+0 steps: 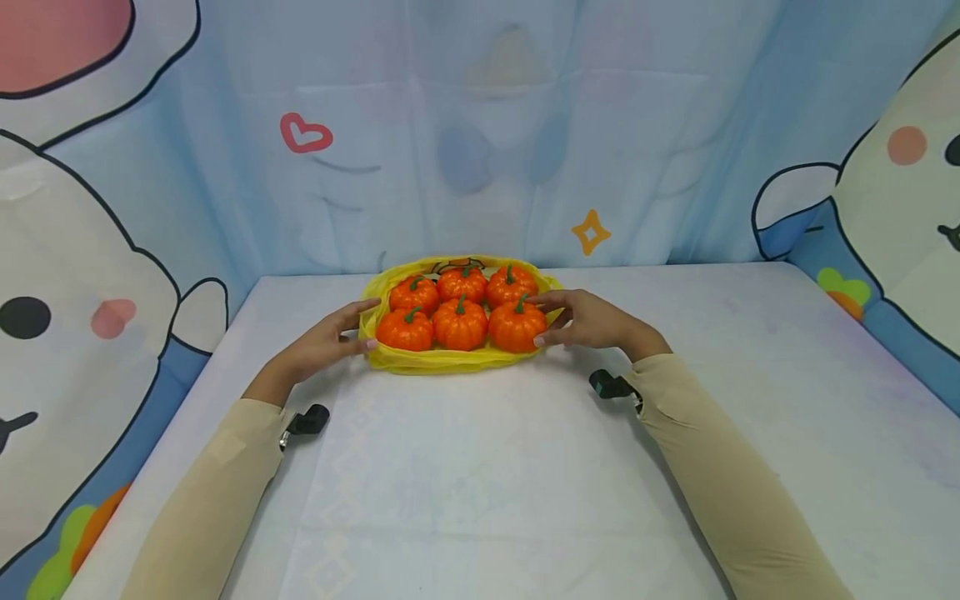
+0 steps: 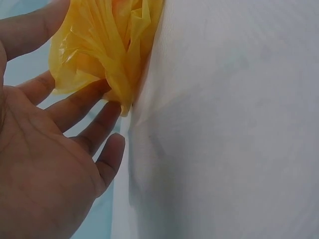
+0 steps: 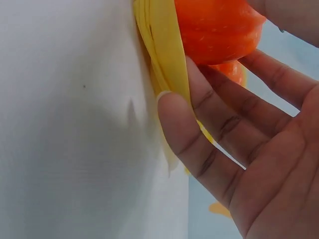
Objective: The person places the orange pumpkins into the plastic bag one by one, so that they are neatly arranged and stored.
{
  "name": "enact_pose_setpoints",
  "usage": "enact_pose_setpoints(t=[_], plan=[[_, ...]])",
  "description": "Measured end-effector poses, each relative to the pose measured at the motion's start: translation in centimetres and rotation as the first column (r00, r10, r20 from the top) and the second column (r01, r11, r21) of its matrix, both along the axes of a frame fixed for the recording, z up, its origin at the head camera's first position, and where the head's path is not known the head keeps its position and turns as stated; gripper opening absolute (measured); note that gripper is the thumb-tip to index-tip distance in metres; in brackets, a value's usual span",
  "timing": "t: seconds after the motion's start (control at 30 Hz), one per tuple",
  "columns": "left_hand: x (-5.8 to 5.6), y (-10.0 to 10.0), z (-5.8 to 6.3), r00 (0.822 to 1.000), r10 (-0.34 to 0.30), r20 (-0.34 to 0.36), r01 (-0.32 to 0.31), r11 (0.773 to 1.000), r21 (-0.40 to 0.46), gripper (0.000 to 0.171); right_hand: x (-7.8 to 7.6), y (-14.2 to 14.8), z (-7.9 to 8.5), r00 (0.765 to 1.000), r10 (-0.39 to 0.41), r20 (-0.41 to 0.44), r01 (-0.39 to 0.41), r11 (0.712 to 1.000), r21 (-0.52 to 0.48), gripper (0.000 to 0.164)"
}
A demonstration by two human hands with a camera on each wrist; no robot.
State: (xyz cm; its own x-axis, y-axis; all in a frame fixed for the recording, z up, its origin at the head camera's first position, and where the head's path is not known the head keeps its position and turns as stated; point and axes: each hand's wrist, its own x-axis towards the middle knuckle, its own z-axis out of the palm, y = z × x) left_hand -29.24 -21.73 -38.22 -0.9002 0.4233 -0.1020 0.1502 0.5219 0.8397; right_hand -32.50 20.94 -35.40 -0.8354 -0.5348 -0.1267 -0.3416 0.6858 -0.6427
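Note:
Several small orange pumpkins (image 1: 461,325) with green stems sit in two rows inside a yellow plastic bag (image 1: 442,362), its mouth spread wide around them. At the bag's left end is my left hand (image 1: 318,343), fingers extended and touching the crumpled yellow plastic (image 2: 107,45). My right hand (image 1: 592,321) is at the opposite end, thumb and fingers spread beside the front right pumpkin (image 1: 516,328). In the right wrist view, its fingers reach the folded bag edge (image 3: 167,50), some of them between it and an orange pumpkin (image 3: 219,32).
A white cloth covers the table (image 1: 465,467), and the bag lies near its back edge. Behind hangs a light blue curtain (image 1: 465,167) with cartoon figures. Small black devices are on both wrists, at the left cuff (image 1: 309,419) and right cuff (image 1: 609,385).

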Motion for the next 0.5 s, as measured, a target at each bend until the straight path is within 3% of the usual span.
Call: enact_pose_setpoints(t=[0.2,0.27,0.33,0.4,0.5], plan=[[0.0,-0.2,0.3,0.999,-0.011,-0.031,0.011,1.0,0.0,0.072,0.0,0.6,0.8,0.999,0.023,-0.034,-0.024,1.0,-0.012,0.075],[0.0,-0.1,0.6,0.999,-0.007,-0.044,0.005,0.999,-0.041,0.068,0.3,1.0,1.3,0.998,0.003,-0.07,-0.004,1.0,-0.012,0.071],[0.3,0.1,1.4,0.996,-0.017,-0.091,0.004,0.99,-0.138,0.063,0.9,1.4,1.9,0.993,-0.045,-0.111,0.044,0.999,-0.007,0.066],[0.9,0.7,2.6,0.99,-0.023,-0.141,-0.016,0.962,-0.272,0.061,1.7,1.7,2.5,0.982,-0.103,-0.157,0.106,0.994,0.007,0.063],[2.7,2.7,4.9,0.975,-0.05,-0.219,-0.055,0.892,-0.448,0.068,3.4,1.9,3.3,0.958,-0.197,-0.209,0.211,0.976,0.049,0.068]])
